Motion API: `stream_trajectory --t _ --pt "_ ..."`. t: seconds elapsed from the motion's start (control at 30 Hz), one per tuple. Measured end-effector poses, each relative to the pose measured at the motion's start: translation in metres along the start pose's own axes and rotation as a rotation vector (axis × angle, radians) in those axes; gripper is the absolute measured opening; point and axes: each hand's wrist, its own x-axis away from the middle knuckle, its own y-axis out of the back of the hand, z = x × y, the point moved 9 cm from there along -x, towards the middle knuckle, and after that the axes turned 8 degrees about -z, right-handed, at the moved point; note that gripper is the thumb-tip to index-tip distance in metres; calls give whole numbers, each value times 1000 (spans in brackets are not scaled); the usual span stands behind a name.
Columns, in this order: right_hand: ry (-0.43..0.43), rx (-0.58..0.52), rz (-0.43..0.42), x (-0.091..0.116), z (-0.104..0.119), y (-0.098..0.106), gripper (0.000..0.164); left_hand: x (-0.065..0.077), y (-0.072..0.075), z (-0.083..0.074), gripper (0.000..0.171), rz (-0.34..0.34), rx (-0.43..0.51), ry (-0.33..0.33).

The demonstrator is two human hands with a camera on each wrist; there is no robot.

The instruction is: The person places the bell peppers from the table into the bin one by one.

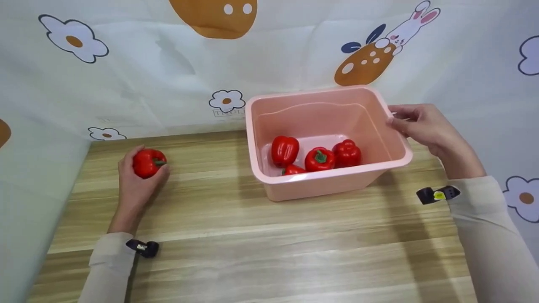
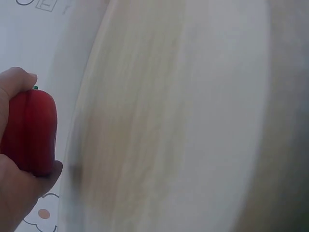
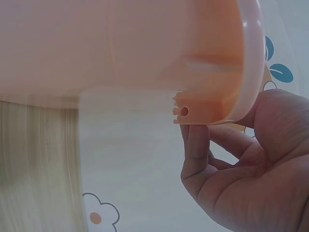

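Observation:
My left hand grips a red bell pepper with a green stem at the left of the table, thumb on one side and fingers on the other. In the left wrist view the same pepper sits between finger and thumb. My right hand holds the right rim of a pink plastic bin. From the right wrist view, the fingers are curled under the bin's rim. Inside the bin lie several red peppers, among them one with its green stem facing up.
The wood-grain table stretches in front of and left of the bin. Behind it hangs a white sheet printed with flowers and a rabbit; the bin's back stands close to it. Each sleeve cuff carries a small black device.

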Motion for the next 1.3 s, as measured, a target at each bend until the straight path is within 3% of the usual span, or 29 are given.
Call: stream_trajectory --t 0.33,0.63,0.9,1.1,1.3 --pt "17 -23 1 0 1 1 58 5 0 -2 83 24 71 78" --pt "11 -15 0 2 2 1 58 11 -3 -17 77 64 164 79" --pt "12 -10 4 1 1 0 58 20 -7 -41 76 120 129 -23" --pt "13 -13 5 1 0 -1 58 28 -9 -63 75 122 124 -106" --pt "22 -36 2 0 1 -1 57 35 -12 -80 76 127 142 -139"
